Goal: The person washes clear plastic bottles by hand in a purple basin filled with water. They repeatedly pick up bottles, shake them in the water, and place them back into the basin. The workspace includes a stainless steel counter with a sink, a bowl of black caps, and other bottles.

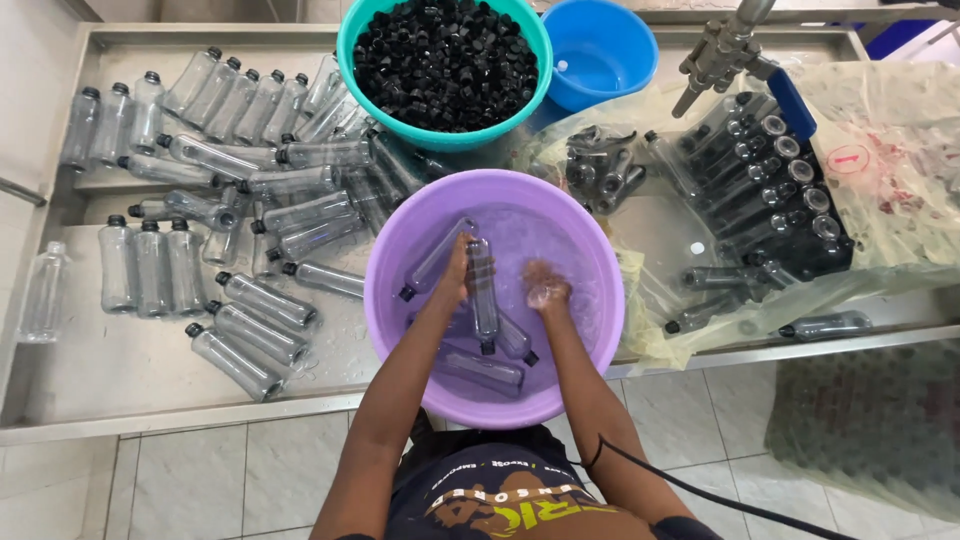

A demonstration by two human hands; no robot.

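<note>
A purple basin (pixel 400 250) of soapy water sits at the counter's front edge. Several clear plastic bottles with black caps float in it. My left hand (pixel 455 275) grips one of these clear bottles (pixel 483 285), held upright-ish in the water with its cap toward me. My right hand (pixel 546 287) is just to the right of it, wet and foamy, fingers curled at the water surface; nothing is clearly seen in it.
Many capped clear bottles (pixel 250 300) lie on the steel counter (pixel 120 370) to the left. A teal basin of black caps (pixel 445 65) and a blue bowl (pixel 600 50) stand behind. Uncapped bottles (pixel 770 190) lie on a plastic sheet at right, below a metal tap (pixel 720 50).
</note>
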